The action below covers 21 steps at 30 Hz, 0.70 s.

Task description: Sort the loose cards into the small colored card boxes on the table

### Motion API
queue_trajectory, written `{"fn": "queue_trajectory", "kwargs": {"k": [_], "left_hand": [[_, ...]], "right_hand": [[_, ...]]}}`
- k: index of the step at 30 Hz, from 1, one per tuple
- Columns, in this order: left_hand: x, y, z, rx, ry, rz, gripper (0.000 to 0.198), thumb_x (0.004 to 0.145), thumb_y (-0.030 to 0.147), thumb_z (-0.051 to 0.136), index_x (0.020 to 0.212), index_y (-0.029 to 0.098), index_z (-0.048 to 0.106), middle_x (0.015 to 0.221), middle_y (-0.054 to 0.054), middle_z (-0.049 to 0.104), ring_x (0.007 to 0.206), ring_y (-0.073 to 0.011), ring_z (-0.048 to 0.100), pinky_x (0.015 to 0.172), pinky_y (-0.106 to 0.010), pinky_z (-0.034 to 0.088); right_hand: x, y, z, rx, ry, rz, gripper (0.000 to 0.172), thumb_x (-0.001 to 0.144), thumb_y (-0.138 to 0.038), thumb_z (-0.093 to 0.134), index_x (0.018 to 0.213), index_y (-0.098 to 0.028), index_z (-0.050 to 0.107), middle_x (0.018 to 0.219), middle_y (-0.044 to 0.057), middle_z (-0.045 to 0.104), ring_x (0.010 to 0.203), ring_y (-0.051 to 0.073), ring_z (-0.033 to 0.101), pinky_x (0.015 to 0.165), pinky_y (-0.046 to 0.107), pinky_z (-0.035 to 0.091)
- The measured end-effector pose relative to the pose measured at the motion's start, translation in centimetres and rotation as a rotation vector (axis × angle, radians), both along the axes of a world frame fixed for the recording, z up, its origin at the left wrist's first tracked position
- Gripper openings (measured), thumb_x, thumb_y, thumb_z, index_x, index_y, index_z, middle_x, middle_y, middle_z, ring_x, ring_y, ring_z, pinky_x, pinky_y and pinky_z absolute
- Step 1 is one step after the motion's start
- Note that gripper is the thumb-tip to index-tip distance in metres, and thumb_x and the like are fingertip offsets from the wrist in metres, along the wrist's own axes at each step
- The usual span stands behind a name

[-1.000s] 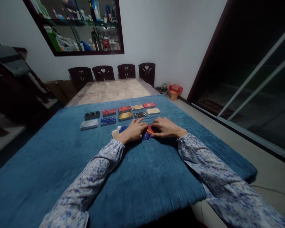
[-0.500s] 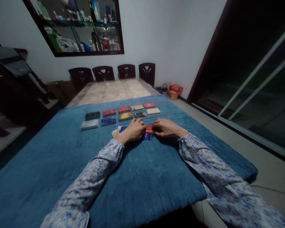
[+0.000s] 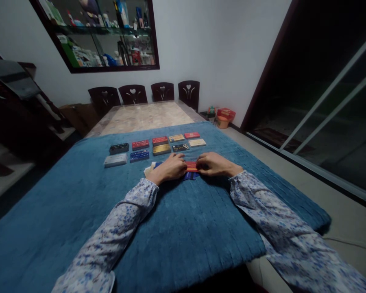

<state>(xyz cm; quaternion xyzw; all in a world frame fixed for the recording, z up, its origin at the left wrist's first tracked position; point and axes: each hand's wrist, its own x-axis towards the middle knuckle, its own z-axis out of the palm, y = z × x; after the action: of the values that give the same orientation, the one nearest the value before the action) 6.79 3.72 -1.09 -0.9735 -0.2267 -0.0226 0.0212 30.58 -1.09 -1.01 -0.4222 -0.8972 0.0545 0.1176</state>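
Observation:
A red card [image 3: 191, 166] lies between my hands, over some blue cards [image 3: 189, 176] on the cloth. My left hand [image 3: 171, 167] has its fingers closed at the red card's left end. At its right end, my right hand [image 3: 215, 164] pinches the edge between thumb and fingers. White and blue cards [image 3: 151, 167] poke out from beneath my left wrist. Beyond my hands, several card stacks stand in two rows, among them a gold stack [image 3: 161, 149], a dark blue stack [image 3: 139, 155], a silver-grey stack [image 3: 115, 160] and a cream stack [image 3: 197, 143].
A blue cloth [image 3: 79, 195] covers the near part of the table, whose bare stone-like top [image 3: 146, 114] shows farther back. Several dark chairs [image 3: 189, 92] line the far end. A glass-shelved cabinet [image 3: 97, 36] is set in the wall. An orange bucket [image 3: 222, 122] stands on the floor.
Both hands keep almost the same place at the red card. My right hand has shifted very slightly to the right.

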Motion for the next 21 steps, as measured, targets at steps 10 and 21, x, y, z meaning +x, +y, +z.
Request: {"fn": "queue_trajectory", "kwargs": {"k": [10,21], "left_hand": [[-0.3,0.2,0.9,-0.013,-0.033,-0.025,0.024,0.098,0.021,0.055,0.086,0.019,0.076,0.105,-0.009,0.078,0.134,-0.0286,0.057,0.105,-0.043,0.040],[-0.3,1.1,0.0,0.139,-0.213,0.003,0.033,0.096,0.007,0.046,0.109,0.016,0.074,0.101,-0.012,0.074,0.098,-0.0230,0.066,0.091,-0.039,0.049]], "right_hand": [[0.2,-0.5,0.7,0.076,0.023,0.009,0.018,0.089,-0.018,0.061,0.088,-0.019,0.079,0.084,0.007,0.076,0.072,0.017,0.063,0.069,0.030,0.042],[0.9,0.7,-1.0,0.276,0.118,-0.039,0.022,0.096,-0.014,0.054,0.100,-0.018,0.076,0.087,0.007,0.077,0.075,0.016,0.067,0.068,0.027,0.044]]}}
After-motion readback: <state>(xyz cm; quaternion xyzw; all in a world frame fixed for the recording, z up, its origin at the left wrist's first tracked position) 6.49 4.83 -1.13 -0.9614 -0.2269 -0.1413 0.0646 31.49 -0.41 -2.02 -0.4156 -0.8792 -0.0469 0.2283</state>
